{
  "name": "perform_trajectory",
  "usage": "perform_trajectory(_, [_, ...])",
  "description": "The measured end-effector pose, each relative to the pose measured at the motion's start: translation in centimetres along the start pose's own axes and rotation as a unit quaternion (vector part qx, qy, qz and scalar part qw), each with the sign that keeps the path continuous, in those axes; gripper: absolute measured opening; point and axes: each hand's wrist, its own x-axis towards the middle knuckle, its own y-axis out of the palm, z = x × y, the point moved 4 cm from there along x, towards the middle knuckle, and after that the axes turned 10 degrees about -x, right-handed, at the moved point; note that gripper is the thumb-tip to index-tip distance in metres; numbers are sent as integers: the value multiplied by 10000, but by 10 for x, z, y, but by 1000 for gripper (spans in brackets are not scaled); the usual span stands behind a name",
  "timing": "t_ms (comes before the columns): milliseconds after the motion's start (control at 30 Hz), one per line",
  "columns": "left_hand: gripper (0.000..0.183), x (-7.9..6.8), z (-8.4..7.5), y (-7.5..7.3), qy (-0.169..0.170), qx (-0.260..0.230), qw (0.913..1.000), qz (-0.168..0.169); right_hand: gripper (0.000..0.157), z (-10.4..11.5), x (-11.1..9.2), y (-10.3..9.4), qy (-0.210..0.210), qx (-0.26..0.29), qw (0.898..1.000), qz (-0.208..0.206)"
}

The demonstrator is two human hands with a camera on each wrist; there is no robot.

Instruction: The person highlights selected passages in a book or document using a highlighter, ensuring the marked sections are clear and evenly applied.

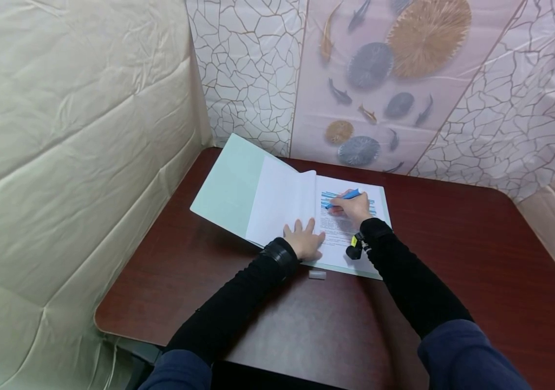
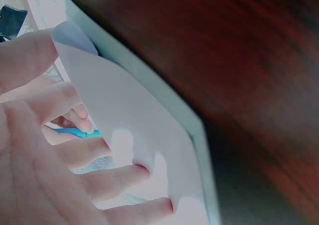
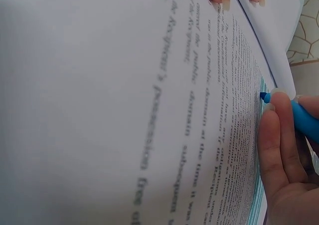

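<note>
My right hand (image 1: 353, 208) pinches a blue highlighter (image 3: 305, 119), its dark blue tip at the printed lines of the page (image 3: 219, 110). Blue highlighted strips (image 3: 255, 200) cross the upper text of that page. With fingers spread, my left hand (image 1: 304, 240) rests across the lower inner part of the open folder (image 1: 228, 179), which has a pale green cover. Turned-over white sheets (image 1: 282, 200) lie on the folder's left side. In the left wrist view the left fingertips (image 2: 162, 207) touch a curved white sheet (image 2: 129, 105).
Just in front of the folder lies a small whitish cap-like piece (image 1: 317, 275) on the dark red-brown table (image 1: 462, 254). The folder's left cover reaches past the sheets toward the back left. Cream fabric (image 1: 77, 135) hangs at the left, and a patterned cloth (image 1: 370, 108) stands behind the table.
</note>
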Motion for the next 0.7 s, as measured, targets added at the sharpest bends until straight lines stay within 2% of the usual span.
perform_trajectory(500, [60, 0, -1, 1, -23, 52, 10000, 6, 23, -1, -6, -5, -13, 92, 9999, 125])
perform_trajectory(700, [60, 0, -1, 0, -23, 43, 10000, -13, 22, -3, -1, -7, -18, 145, 9998, 112])
